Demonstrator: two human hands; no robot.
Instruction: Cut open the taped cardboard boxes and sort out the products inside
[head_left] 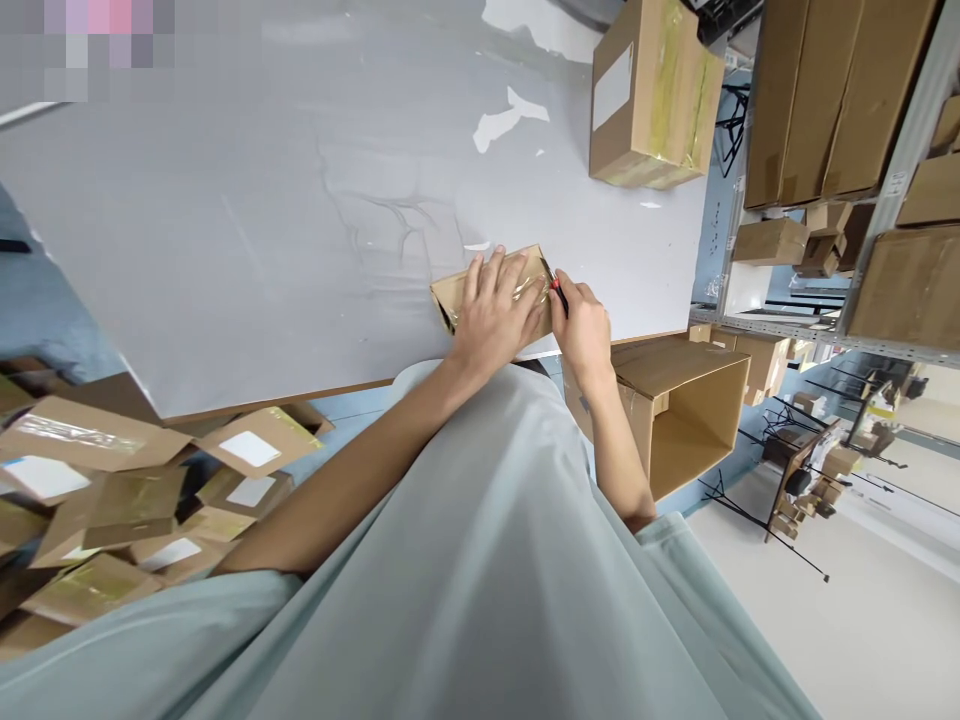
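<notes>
The left hand (pixel 495 310) lies flat with fingers slightly spread, pressing on a small cardboard box (pixel 533 266) without gripping it. The right hand (pixel 586 330) is closed around a cutter (pixel 560 293) with a red and black handle, its dark tip at the box's right end (whether it touches is too small to tell). The box, with shiny tape on top, rests near the wearer's edge of a grey bench (pixel 262 220). Farther back on the right stands a larger taped carton (pixel 652 110). Beyond the bench, cardboard boxes (pixel 135 500) pile up at left; an open carton (pixel 679 365) and loaded shelving (pixel 896 180) stand at right.
</notes>
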